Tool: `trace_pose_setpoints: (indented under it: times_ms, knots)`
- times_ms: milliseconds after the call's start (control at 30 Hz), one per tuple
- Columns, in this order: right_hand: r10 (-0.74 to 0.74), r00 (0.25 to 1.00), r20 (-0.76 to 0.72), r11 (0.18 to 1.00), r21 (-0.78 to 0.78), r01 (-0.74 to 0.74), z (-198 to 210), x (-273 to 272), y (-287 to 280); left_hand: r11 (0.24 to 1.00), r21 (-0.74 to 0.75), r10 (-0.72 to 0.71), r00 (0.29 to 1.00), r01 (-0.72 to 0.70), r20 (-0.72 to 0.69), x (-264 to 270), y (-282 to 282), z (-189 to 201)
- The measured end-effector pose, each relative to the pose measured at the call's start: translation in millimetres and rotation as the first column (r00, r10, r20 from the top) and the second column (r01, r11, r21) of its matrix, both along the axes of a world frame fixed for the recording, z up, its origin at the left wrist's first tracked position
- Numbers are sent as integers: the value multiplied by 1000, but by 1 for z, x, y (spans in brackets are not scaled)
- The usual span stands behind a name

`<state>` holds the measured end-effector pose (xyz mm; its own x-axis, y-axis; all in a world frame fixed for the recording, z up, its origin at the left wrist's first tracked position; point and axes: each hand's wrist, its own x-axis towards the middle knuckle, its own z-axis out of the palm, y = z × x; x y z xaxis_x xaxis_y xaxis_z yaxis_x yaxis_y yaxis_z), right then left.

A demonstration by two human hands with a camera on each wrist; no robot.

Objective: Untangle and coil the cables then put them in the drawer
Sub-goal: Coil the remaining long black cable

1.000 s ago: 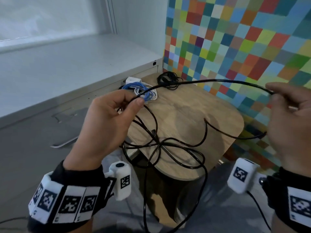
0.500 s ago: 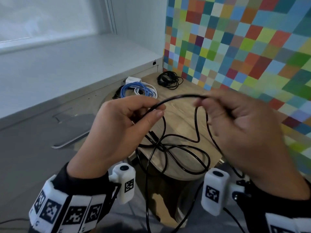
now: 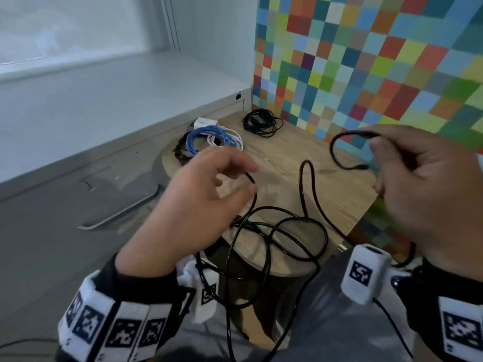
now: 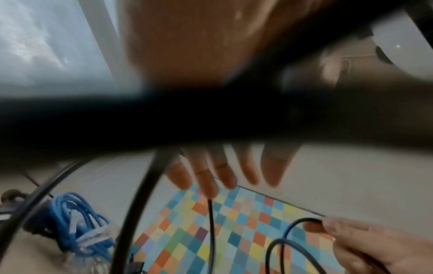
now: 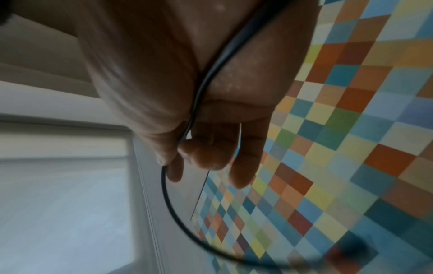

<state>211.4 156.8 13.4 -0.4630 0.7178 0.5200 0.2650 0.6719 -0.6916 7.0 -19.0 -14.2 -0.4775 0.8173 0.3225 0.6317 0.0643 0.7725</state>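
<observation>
Left of centre in the head view, my left hand [image 3: 206,202] hovers with fingers loosely spread, gripping nothing; a loop of the black cable [image 3: 285,231] passes by its fingertips. That cable sprawls in tangled loops over the near edge of the round wooden table [image 3: 347,199] at centre frame. Behind it, a blue-and-white cable bundle [image 3: 209,141] and a coiled black cable [image 3: 261,122] lie near the table's far edge. At right, my right hand [image 3: 428,194] pinches the black cable's end between thumb and fingers, before the checkered wall [image 3: 379,61].
</observation>
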Motion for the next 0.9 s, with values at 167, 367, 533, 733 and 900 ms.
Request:
trace_pose_setpoints:
  times_ms: [167,367,533,733,900]
  knots:
    - [4,993,114,999,-32,-1,-16,3,13,996,-55,69,998,-69,-4,-1,3,-4]
    - [89,994,67,985,-156,-78,-20,-6,7,902,279,333,942,-329,33,-21,-5,2]
    - [360,852,381,924,-274,-268,-31,-17,-5,970,-4,243,969,-244,52,-29,-7,-8]
    - [416,885,208,876,-355,-328,-41,-35,-15,993,61,91,977,-105,193,-20,-11,3]
    - [146,905,-400,864,-394,-314,-33,-27,11,918,264,204,922,-297,328,-27,-21,9]
